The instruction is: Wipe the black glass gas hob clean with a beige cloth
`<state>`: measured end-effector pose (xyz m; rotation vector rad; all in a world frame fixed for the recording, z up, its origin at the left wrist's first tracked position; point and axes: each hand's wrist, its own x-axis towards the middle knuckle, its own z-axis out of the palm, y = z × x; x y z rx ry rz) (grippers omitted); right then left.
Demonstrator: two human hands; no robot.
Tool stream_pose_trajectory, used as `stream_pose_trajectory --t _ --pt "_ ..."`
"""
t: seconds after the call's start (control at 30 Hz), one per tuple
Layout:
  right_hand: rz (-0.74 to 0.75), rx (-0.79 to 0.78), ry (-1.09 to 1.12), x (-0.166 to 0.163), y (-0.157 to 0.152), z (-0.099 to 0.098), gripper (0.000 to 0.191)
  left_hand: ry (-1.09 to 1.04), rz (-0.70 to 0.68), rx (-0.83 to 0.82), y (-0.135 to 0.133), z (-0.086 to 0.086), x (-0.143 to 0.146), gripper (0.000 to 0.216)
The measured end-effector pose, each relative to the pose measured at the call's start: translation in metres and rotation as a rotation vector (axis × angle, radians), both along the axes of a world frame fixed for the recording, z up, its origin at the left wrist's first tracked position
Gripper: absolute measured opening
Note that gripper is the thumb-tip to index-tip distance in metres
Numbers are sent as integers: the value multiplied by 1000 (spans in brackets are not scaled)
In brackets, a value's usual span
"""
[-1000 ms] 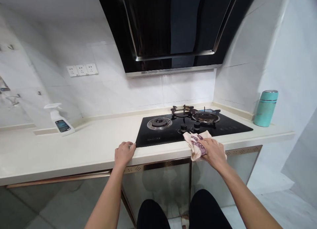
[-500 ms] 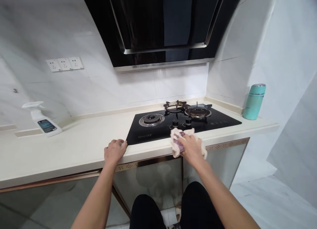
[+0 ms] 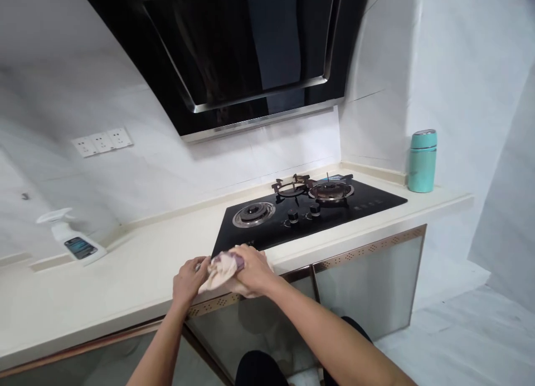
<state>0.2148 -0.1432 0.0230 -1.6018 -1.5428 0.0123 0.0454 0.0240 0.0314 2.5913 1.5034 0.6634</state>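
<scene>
A pale cloth with purple patches (image 3: 222, 270) is bunched under my right hand (image 3: 254, 270), whose fingers are closed around it. The cloth lies over the counter's front edge, by the near left corner of the black gas stove (image 3: 284, 230). Just left of the cloth, my left hand (image 3: 190, 281) rests on the counter beside that corner with its fingers loosely bent and nothing visible in them. Its fingertips are close to the cloth; whether they touch it I cannot tell.
A white spray bottle (image 3: 77, 241) stands on the counter (image 3: 125, 263) at the left. On the right is a turquoise flask (image 3: 422, 162). One pan support (image 3: 291, 186) sits off the left burner (image 3: 253, 214), at the stove's back. A black range hood (image 3: 251, 46) overhangs the stove.
My right hand has moved left along the counter's front edge with the cloth, from below the knobs to beside my left hand. My left hand stays by the stove's corner. The view has tilted.
</scene>
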Motion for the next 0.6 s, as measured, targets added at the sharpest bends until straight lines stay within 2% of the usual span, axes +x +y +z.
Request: stream_pose_trajectory --t 0.1,0.17,0.27,0.37,0.47,0.57,0.6 --pt "1 53 124 2 22 11 40 -18 27 -14 -2 0 -1 43" --pt "-47 49 180 16 28 11 40 -70 48 -37 -2 0 -4 46" --pt "-144 2 206 61 18 -1 38 -217 26 -96 2 -3 -8 47" --pt "-108 -53 152 108 -2 -17 24 -371 -33 -118 1 -5 -4 44" --pt "-4 -72 48 137 -16 -25 35 -437 -151 -71 -17 -3 17 44" --pt "56 -74 -59 152 -20 -29 44 -391 -352 18 -51 4 52 43" --pt "60 -72 -91 156 -21 -30 46 -349 -372 32 -64 7 64 46"
